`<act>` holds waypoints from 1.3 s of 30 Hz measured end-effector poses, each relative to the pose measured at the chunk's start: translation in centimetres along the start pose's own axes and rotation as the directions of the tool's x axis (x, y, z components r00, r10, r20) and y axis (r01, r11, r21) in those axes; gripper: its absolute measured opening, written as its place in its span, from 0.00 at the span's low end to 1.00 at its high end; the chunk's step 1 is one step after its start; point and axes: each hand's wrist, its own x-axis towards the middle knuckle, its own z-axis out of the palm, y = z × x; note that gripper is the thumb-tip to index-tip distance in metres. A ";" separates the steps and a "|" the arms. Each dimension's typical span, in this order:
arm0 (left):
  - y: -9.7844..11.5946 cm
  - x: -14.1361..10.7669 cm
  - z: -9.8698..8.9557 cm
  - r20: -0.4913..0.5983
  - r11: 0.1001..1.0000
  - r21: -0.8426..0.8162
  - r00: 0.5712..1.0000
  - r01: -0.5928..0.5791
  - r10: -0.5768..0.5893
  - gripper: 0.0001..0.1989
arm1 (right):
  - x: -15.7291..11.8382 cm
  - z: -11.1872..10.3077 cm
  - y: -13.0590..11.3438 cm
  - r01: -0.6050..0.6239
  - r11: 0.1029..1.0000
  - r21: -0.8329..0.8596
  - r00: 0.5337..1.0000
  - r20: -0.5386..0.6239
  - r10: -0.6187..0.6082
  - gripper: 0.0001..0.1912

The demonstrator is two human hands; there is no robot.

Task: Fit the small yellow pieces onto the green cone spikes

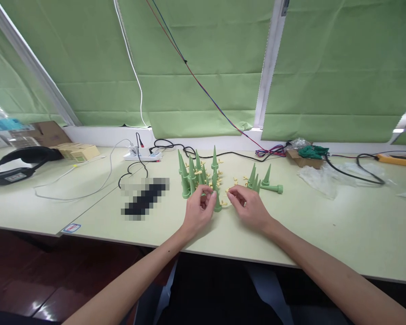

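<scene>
1. Green plastic spikes [191, 171] stand tip-up in a crowded cluster on the table [162, 230], just ahead of the left hand [199, 212]; small yellow fittings [224, 203] jut from the sides of several.
2. A smaller group of spikes [251, 176] stands beyond the right hand [252, 210], beside a green piece lying on its side [272, 188].
3. The left hand's grip is narrow: thumb and curled fingertips close on the nearest spike [215, 179], at the cluster's near edge, its point showing above them.
4. The right hand is in a fine pinch, just apart from that spike; a sliver of yellow at its fingertips looks like a small yellow piece [227, 191], too small to make out fully.
5. If the left hand swings or pushes forward, it could topple neighbouring spikes, since they stand so close together on narrow bases.
6. The tiny piece could slip from the right fingertips, because so little of it can be gripped, and be lost among the loose yellow bits [236, 181] nearby.
</scene>
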 end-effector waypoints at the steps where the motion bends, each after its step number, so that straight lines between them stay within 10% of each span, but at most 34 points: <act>1: 0.0 0.0 0.0 -0.007 1.000 0.004 1.000 0.011 -0.011 0.08 | 0.0 0.0 0.1 -0.001 1.000 -0.009 1.000 -0.005 0.001 0.09; 23: -0.3 0.5 0.1 0.280 0.972 0.229 0.953 0.047 -0.112 0.12 | 0.1 0.1 1.4 -0.041 0.999 -0.014 0.994 0.098 0.043 0.06; 39: 0.1 0.5 0.1 0.202 0.994 0.064 0.975 0.086 -0.097 0.10 | 0.5 -0.1 1.7 -0.061 0.997 -0.046 0.993 0.100 0.065 0.09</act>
